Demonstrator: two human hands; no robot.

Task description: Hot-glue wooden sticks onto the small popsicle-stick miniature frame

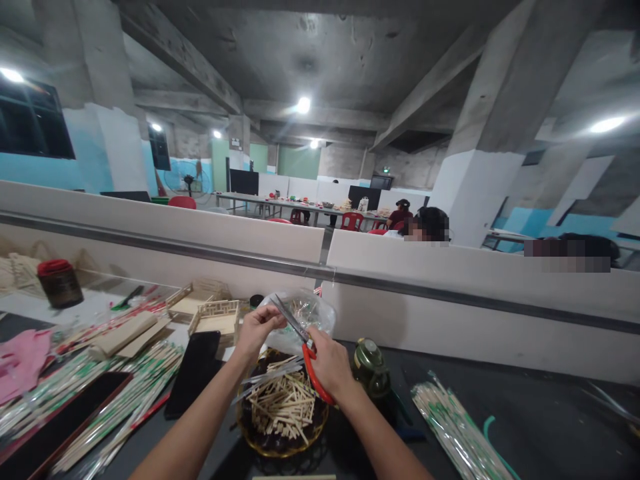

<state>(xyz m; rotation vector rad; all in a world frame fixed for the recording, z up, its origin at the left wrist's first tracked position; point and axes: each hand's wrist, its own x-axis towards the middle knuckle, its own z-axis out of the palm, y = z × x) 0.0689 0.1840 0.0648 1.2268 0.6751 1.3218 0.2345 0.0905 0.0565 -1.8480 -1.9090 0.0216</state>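
Observation:
My right hand [329, 363] grips a pair of scissors [316, 380] with red handles, the blades pointing up and to the left. Close to the blade tips, my left hand [259, 328] is pinched with its fingertips together; whatever it holds is too small to make out. Below both hands stands a dark woven basket [283, 448] with a yellowish rim, filled with short cut wooden sticks [285, 407]. Clear plastic strips [273, 375] lie across the sticks. Behind the hands sits a clear plastic bag [320, 313] with green and white scraps inside.
Left of the basket lie a black phone [194, 373], bundles of wrapped sticks [125, 393] and small wooden frames [215, 319]. On the right are a green jar [371, 367] and another wrapped bundle [455, 427]. A white partition [425, 320] runs behind the table; people sit beyond it.

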